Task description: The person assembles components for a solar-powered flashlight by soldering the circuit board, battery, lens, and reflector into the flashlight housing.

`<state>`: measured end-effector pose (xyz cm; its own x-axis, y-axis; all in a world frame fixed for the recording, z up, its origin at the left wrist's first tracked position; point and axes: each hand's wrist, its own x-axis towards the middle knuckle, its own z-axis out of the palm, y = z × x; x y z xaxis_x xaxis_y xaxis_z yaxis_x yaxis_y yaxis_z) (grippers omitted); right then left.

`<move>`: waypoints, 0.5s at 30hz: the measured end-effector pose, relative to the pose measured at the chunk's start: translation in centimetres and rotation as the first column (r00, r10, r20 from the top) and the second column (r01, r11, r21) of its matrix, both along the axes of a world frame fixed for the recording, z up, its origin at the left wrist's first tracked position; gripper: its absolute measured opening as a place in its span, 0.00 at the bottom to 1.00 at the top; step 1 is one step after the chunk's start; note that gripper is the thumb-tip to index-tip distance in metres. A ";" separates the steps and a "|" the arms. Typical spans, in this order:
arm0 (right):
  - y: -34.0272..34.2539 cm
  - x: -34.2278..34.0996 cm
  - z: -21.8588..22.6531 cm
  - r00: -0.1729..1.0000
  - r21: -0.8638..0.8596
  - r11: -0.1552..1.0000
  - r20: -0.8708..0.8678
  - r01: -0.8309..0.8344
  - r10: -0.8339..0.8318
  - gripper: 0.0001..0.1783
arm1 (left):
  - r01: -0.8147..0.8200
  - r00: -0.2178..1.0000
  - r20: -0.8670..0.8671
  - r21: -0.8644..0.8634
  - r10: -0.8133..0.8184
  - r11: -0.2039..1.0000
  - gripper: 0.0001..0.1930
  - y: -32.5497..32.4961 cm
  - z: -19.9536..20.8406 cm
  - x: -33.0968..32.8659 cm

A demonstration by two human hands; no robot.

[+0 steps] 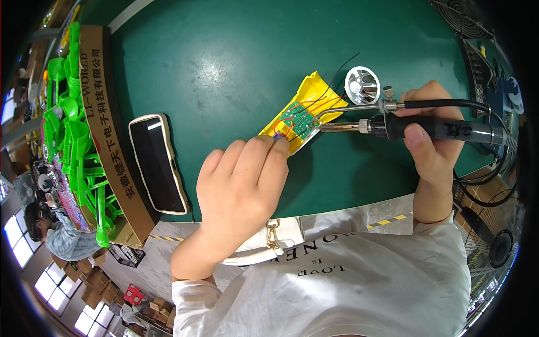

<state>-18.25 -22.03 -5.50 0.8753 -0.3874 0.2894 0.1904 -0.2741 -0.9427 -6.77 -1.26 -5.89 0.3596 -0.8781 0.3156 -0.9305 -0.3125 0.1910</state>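
Note:
My left hand [241, 180] is closed on the near end of a yellow plastic housing [315, 90], its fingertips bent over the edge and partly hidden. Inside the housing lies a green circuit board [296, 117] with red, blue and black wires. My right hand [429, 140] grips a black-handled soldering iron [449, 129] from the right. A thin metal feed tube [353, 107] is clamped alongside the iron. Both tips meet at the board's right edge; exact contact is too small to tell. Just beyond the housing sits a round silver reflector [362, 86].
A phone [154, 163] lies left of my left hand on the green tabletop [224, 73]. Further left stands a cardboard box [112, 135] with green plastic parts [73, 140]. Black cables [477, 182] hang at right near a fan [499, 247]. A white bag [289, 233] is below the table edge.

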 end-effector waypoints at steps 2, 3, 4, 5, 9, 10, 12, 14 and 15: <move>0.0 0.0 0.0 1.000 -0.014 1.000 0.004 -0.004 0.004 0.08 | -0.018 0.999 -0.032 0.011 0.018 1.000 0.12 -0.1 0.1 -0.1; 0.0 0.0 0.0 1.000 0.013 1.000 0.017 0.005 -0.006 0.08 | -0.017 0.999 -0.035 0.007 0.017 1.000 0.12 -0.1 0.2 -0.1; 0.0 0.0 0.0 0.999 0.041 0.999 0.030 0.015 -0.016 0.08 | -0.015 0.999 -0.038 0.004 0.015 1.000 0.12 -0.1 0.2 -0.1; 0.0 0.1 -0.1 0.999 0.042 0.999 0.029 0.015 -0.016 0.08 | -0.016 0.999 -0.039 0.005 0.016 1.000 0.12 -0.1 0.2 -0.1; 0.0 0.1 -0.1 1.000 0.015 1.000 0.029 0.006 -0.007 0.08 | -0.014 0.999 -0.036 -0.002 0.014 1.000 0.12 -0.1 0.1 -0.1; 0.0 0.1 -0.2 1.000 0.007 1.000 0.027 0.004 -0.005 0.07 | -0.013 0.999 -0.035 -0.001 0.013 1.000 0.12 -0.1 0.2 -0.1; -0.1 0.0 -0.1 1.000 0.014 1.000 0.025 0.002 -0.002 0.07 | -0.012 0.999 -0.035 -0.003 0.012 1.000 0.12 -0.2 0.2 -0.1; -0.1 0.0 0.0 1.000 0.021 1.000 0.022 -0.002 0.002 0.07 | -0.012 0.999 -0.035 -0.005 0.012 1.000 0.12 -0.2 0.1 -0.1; 0.0 -0.1 0.0 1.000 0.042 0.999 0.006 0.007 -0.007 0.07 | -0.011 0.999 -0.036 -0.007 0.010 1.000 0.12 -0.2 0.1 0.0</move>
<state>-18.33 -22.01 -5.48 0.8708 -0.4056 0.2779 0.1941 -0.2356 -0.9523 -6.82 -1.47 -5.76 0.3801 -0.8719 0.3087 -0.9197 -0.3206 0.2268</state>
